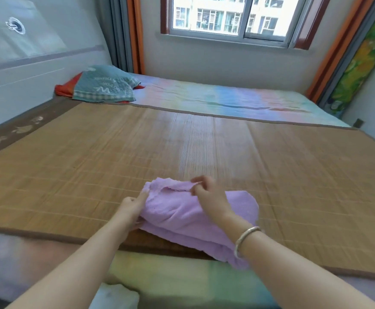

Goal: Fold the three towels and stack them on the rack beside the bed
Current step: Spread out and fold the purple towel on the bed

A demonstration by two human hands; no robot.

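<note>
- The left hand (131, 206) reaches forward from a bare forearm, palm turned inward, its fingers extended along the left edge of the lilac terry-cloth towel (182, 216) and tucked against the fold there; whether the thumb grips cloth underneath cannot be told.
- The right hand (206, 191) comes in over the towel, wrist arched, thumb and forefinger pinching the towel's scalloped upper edge and lifting it slightly off the layers below.
- A silver metal bangle (245, 238) circles the right wrist.
- The towel lies partly folded in several layers (the top layer bunched, not flat) at the near edge of the woven bamboo sleeping mat (93, 157), between the two hands.
- Its long axis runs diagonally, from the far left, by the left fingertips, toward the near right, where its lower corner spills over the mat's brown border onto the pastel rainbow bedsheet (204, 97).
- A teal quilted pillow (106, 83) sits on a red cloth at the far left of the bed, well apart from the towel.
- A sliding window (235, 14) faces the bed, flanked by orange-and-grey curtains (129, 34).
</note>
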